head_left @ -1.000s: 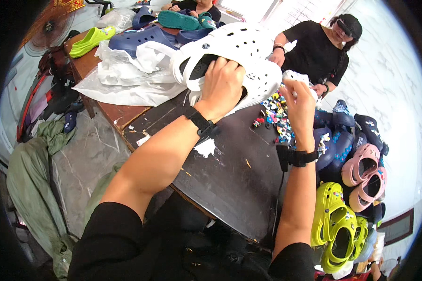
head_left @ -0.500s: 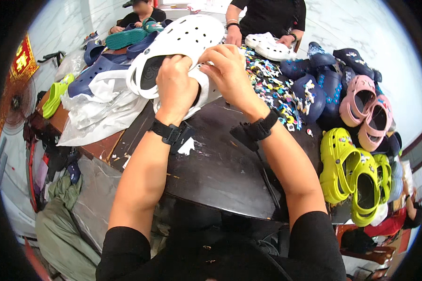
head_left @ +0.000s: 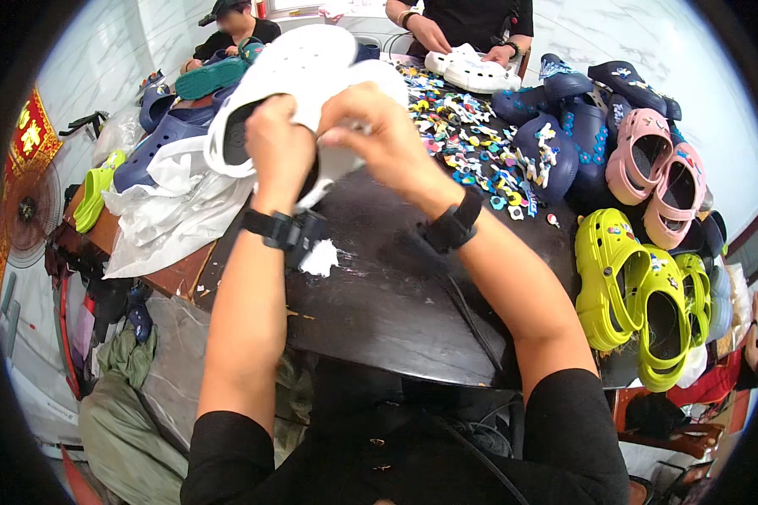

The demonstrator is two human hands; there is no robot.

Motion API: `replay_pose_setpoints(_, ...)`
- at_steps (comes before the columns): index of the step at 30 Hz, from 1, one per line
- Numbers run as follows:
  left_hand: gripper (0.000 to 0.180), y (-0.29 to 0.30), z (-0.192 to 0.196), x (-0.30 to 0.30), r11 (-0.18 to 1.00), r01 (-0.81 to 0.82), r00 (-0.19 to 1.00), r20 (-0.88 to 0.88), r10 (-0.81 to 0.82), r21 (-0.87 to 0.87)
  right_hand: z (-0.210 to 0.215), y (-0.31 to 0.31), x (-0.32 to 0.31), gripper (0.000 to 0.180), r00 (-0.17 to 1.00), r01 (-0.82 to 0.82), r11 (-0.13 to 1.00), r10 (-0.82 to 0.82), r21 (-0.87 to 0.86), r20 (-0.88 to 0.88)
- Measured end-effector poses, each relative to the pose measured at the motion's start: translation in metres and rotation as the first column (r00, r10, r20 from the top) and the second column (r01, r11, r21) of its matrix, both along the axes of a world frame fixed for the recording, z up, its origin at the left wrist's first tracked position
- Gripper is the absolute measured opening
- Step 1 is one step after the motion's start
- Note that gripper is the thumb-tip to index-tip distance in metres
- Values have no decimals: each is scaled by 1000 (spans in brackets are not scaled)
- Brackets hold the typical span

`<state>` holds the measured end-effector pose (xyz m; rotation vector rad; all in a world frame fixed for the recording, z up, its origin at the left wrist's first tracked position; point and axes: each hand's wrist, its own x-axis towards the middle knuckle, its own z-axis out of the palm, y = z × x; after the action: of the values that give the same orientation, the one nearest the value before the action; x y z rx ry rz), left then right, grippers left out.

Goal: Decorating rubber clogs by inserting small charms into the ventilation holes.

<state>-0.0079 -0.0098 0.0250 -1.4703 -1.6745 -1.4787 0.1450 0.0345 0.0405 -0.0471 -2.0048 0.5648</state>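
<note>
A pair of white clogs (head_left: 299,63) is held up above the dark table, smeared by motion. My left hand (head_left: 274,147) is closed on them, its fingers hooked into the opening of the left clog. Up against the second clog (head_left: 389,81), my right hand (head_left: 379,139) has thumb and forefinger pinched together beside the opening. Whatever lies in that pinch is too blurred to make out. Black bands with small dark devices circle both my wrists.
Loose colourful shoe charms (head_left: 480,135) cover the table's far right. Navy clogs (head_left: 547,160), pink clogs (head_left: 640,156) and lime clogs (head_left: 606,273) crowd the right edge. White wrapping (head_left: 173,198) lies left. Across the table, a person handles white clogs (head_left: 476,69); another sits far left.
The white clogs and both my hands have shifted left in the picture, and the clogs now look blurred. The person opposite has raised one hand off the table beside their white clogs.
</note>
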Motion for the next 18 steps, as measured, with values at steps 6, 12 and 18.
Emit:
replay_pose_setpoints(6, 12, -6, 7, -42, 996, -92, 969, 229, 89, 3, 13, 25, 11, 13, 996, 83, 991, -84, -105, 1)
replay_pose_setpoints(12, 15, -2, 4, -38, 998, -48, 970, 240, 39, 30, 9, 72, 66, 29, 875, 435, 900, -416, -27, 247)
replay_pose_setpoints(18, 15, -1, 2, -46, 991, -85, 973, 220, 62, 99, -33, 118, 99, 10, 680, 549, 820, -550, 161, 485)
